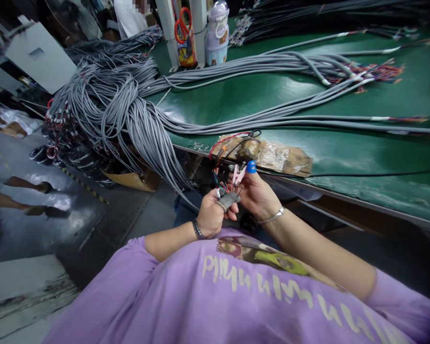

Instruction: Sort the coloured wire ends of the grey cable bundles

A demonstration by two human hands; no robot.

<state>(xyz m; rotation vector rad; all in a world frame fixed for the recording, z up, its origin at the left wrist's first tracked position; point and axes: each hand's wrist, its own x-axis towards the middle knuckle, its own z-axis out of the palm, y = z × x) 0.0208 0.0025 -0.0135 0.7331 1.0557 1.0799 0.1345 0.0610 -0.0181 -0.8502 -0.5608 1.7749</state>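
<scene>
My left hand (212,215) is closed around the end of a cable, from which thin coloured wires (223,187) fan out. A grey wrap (229,200) covers one of its fingers. Close beside it, my right hand (260,195) has its fingers curled in at the wires, with a blue cover (251,166) on one fingertip. A small pink clip (238,175) shows at those fingers; whether they grip it or a wire I cannot tell. Just beyond both hands, a taped wooden board (290,160) lies at the bench edge, with red and black leads on it.
Grey cables (215,126) run along the green bench (344,177) and hang over its left end in a thick heap. Red-handled scissors (183,26) and a lilac bottle (218,36) stand at the back. Other people are partly visible at the left and behind the bench.
</scene>
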